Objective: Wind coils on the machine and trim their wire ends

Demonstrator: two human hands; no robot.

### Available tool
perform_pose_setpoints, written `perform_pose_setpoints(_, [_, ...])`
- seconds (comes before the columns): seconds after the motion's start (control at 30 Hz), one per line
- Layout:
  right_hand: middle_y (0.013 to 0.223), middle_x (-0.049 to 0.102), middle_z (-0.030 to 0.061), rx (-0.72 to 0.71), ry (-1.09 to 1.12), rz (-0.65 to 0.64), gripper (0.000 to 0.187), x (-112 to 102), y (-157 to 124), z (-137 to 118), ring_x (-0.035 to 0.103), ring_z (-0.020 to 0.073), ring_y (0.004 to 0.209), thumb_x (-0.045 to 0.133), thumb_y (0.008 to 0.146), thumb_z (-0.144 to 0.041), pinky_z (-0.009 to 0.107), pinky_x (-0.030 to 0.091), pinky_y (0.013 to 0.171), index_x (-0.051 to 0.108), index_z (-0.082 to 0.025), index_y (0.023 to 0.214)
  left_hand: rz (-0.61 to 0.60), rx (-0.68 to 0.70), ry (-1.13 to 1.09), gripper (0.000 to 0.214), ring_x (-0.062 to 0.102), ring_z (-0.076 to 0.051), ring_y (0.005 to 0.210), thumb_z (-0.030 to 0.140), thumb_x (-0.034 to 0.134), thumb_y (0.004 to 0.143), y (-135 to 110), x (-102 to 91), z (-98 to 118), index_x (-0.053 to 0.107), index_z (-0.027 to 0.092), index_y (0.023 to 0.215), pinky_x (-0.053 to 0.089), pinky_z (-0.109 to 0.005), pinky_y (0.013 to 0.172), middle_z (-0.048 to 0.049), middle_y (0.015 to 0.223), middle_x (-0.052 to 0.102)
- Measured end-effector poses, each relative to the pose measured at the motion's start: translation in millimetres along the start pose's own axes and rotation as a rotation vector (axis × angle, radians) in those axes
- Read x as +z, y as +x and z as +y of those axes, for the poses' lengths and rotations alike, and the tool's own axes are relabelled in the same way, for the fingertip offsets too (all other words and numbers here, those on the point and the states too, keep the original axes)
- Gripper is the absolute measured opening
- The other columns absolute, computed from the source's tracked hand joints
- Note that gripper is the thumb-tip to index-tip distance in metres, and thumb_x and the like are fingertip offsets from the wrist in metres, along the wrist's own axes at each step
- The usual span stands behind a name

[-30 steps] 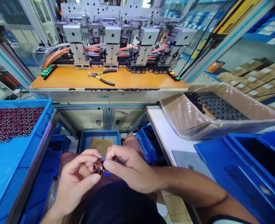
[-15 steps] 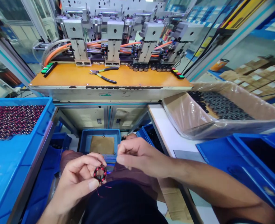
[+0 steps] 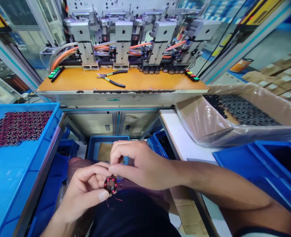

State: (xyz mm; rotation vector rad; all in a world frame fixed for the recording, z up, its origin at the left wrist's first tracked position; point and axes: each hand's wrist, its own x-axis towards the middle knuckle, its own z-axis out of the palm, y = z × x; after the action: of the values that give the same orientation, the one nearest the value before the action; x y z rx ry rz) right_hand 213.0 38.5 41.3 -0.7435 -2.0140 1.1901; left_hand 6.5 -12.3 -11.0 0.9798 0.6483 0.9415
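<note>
A small round black core wound with red wire [image 3: 110,184] sits low in the middle of the view, over my lap. My left hand [image 3: 86,194] pinches it from below and the left, thumb under its rim. My right hand [image 3: 137,164] is closed in a pinch right above the part, fingertips touching its top edge; what they grip is too fine to see. Thin red wire ends trail below the part.
A blue tray [image 3: 9,171] at the left holds several similar red-wound parts [image 3: 17,126]. A plastic-lined carton [image 3: 197,121] at the right holds dark parts. Pliers [image 3: 110,78] lie on the orange machine bench [image 3: 147,82]. Blue bins [image 3: 271,164] stand at the right and below the bench.
My right hand pulled up and away from the part, then came back down onto its top edge. The left hand kept hold of the part throughout.
</note>
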Motion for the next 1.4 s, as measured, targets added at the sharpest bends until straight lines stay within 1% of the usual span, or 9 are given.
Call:
perform_pose_setpoints(0.13, [0.073,0.062,-0.0012,0.129,0.06,0.01,0.016,0,-10,-9,0.057,0.0095,0.068,0.063,0.089,-0.019,0.023,0.045,0.067,0.061,-0.016,0.073,0.046,0.163,0.065,0.025,0.069,-0.016,0.073,0.018,0.079,0.073,2,-2.9,1,0.078,0.023,0.097,0.059,-0.026,0.064,-0.0092,0.1,0.07])
perform_pose_setpoints(0.27, [0.069,0.062,-0.0023,0.256,0.083,-0.025,0.012,-1,-12,-15,0.055,0.0083,0.062,0.067,0.085,-0.024,0.02,0.044,0.059,0.067,-0.015,0.077,0.006,0.165,0.073,0.024,0.07,-0.018,0.08,0.016,0.077,0.076,4,-5.4,-3,0.077,0.025,0.099,0.06,-0.028,0.068,-0.009,0.105,0.068])
perform_pose_setpoints(0.37, [0.064,0.062,-0.0035,0.29,0.05,-0.054,0.011,0,-11,-17,0.054,0.0074,0.057,0.068,0.085,-0.023,0.02,0.042,0.058,0.07,-0.014,0.079,-0.018,0.141,0.078,0.026,0.07,-0.016,0.078,0.015,0.076,0.077,3,-6.9,-4,0.077,0.025,0.101,0.059,-0.026,0.068,-0.0082,0.107,0.066])
perform_pose_setpoints(0.53, [0.064,0.063,-0.004,0.209,-0.005,-0.063,0.015,0,-11,-17,0.055,0.0072,0.06,0.062,0.086,-0.013,0.021,0.044,0.066,0.069,-0.015,0.073,-0.031,0.126,0.037,0.026,0.069,-0.015,0.076,0.015,0.075,0.077,1,-6.0,-5,0.076,0.025,0.101,0.058,-0.026,0.067,-0.0078,0.106,0.066])
perform_pose_setpoints(0.67, [0.07,0.066,-0.0025,0.2,0.078,-0.056,0.016,4,-13,-16,0.056,0.0083,0.063,0.06,0.088,-0.014,0.021,0.047,0.067,0.067,-0.016,0.074,-0.03,0.135,-0.053,0.022,0.068,-0.018,0.083,0.02,0.076,0.077,2,-2.2,-6,0.075,0.024,0.098,0.058,-0.029,0.071,-0.0073,0.1,0.067])
perform_pose_setpoints(0.77, [0.071,0.067,-0.0017,0.208,0.14,-0.016,0.014,8,-16,-15,0.058,0.0091,0.065,0.061,0.088,-0.017,0.022,0.048,0.069,0.067,-0.017,0.075,-0.021,0.136,-0.101,0.02,0.066,-0.014,0.076,0.021,0.077,0.076,4,-0.6,-7,0.074,0.023,0.095,0.057,-0.025,0.066,-0.0058,0.096,0.065])
perform_pose_setpoints(1.0, [0.068,0.064,-0.0002,0.159,0.196,0.067,0.014,12,-24,-13,0.059,0.0094,0.064,0.063,0.088,-0.018,0.02,0.049,0.063,0.068,-0.015,0.075,0.0,0.185,0.012,0.035,0.062,-0.012,0.075,0.023,0.081,0.073,4,-4.8,-10,0.075,0.027,0.107,0.054,-0.022,0.066,-0.0063,0.101,0.062])
perform_pose_setpoints(1.27, [0.065,0.061,-0.0011,0.144,0.195,0.067,0.013,17,-28,-16,0.056,0.0088,0.061,0.062,0.087,-0.014,0.02,0.047,0.059,0.066,-0.015,0.075,-0.034,0.179,0.125,0.027,0.054,-0.011,0.067,0.029,0.085,0.07,2,-3.3,-7,0.077,0.028,0.096,0.048,-0.022,0.059,-0.0042,0.094,0.057])
perform_pose_setpoints(1.4, [0.067,0.064,0.0017,0.015,0.099,-0.042,0.012,10,-35,-10,0.058,0.0096,0.06,0.063,0.087,-0.014,0.022,0.046,0.058,0.065,-0.014,0.075,-0.073,0.155,0.044,0.027,0.055,-0.012,0.07,0.033,0.081,0.074,1,-3.2,-11,0.072,0.024,0.099,0.045,-0.025,0.062,-0.0044,0.093,0.054])
